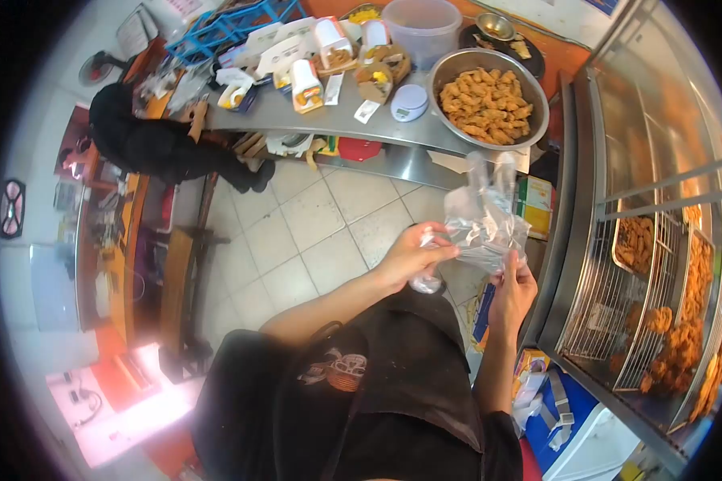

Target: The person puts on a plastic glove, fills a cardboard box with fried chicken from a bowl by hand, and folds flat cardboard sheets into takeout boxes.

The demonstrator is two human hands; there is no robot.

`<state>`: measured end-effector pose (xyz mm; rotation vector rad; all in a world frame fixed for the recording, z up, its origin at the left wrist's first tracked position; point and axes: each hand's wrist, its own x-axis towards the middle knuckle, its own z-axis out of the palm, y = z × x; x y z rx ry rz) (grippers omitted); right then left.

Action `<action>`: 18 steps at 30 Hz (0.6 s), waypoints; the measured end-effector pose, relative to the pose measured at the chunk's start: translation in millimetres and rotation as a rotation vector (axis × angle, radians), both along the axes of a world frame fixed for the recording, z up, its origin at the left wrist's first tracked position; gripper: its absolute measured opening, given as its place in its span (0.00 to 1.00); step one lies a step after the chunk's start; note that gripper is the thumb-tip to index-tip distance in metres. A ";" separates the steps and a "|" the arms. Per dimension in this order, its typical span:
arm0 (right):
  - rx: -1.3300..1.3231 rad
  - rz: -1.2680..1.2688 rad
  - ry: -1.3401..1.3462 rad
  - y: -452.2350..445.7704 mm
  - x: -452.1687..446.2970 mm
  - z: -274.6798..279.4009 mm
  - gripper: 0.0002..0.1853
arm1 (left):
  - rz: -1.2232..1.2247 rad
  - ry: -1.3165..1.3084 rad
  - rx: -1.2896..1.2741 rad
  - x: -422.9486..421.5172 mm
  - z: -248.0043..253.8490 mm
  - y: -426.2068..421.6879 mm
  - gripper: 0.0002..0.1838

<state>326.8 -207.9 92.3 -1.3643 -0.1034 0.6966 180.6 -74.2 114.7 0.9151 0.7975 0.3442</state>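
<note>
Both hands hold clear plastic in front of the dark apron. My left hand [419,255] pinches the left side of a thin transparent plastic glove [485,212], and more crumpled clear plastic [427,282] hangs below its fingers. On the other side, my right hand [513,289] grips the glove's lower edge between thumb and fingers. The glove's finger parts point away toward the steel counter [409,160]. Just beyond them stands a large metal bowl [439,76] full of fried chicken pieces [486,104].
Boxed food [306,86], a small round scale [409,103] and a plastic tub [421,32] stand on the counter. At right is a glass warming cabinet [586,240] with fried chicken. A person in black [160,144] is at the left, by the counter's end.
</note>
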 end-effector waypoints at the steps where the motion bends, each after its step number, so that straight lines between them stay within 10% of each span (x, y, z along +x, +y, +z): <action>1: -0.004 0.022 0.002 4.4 -0.5 0.3 0.08 | 0.129 0.067 0.020 -8.7 0.2 -6.0 0.19; 5: 0.073 0.182 -0.241 38.8 -22.7 24.9 0.11 | 0.678 0.235 0.995 -30.1 14.6 -14.7 0.21; 7: 0.004 0.334 -0.168 48.8 -35.8 37.7 0.15 | 0.145 0.235 1.235 -41.7 26.5 -5.5 0.21; 9: 0.053 0.359 -0.205 53.8 -43.2 41.4 0.19 | 0.051 0.204 1.242 -40.4 28.9 1.2 0.21; 11: -0.005 0.387 -0.341 59.0 -50.1 47.7 0.22 | -0.267 0.221 0.572 -42.9 32.6 13.7 0.18; 18: 0.056 0.403 -0.424 105.0 -71.3 74.5 0.28 | -0.108 -0.318 0.332 -63.1 46.0 48.1 0.08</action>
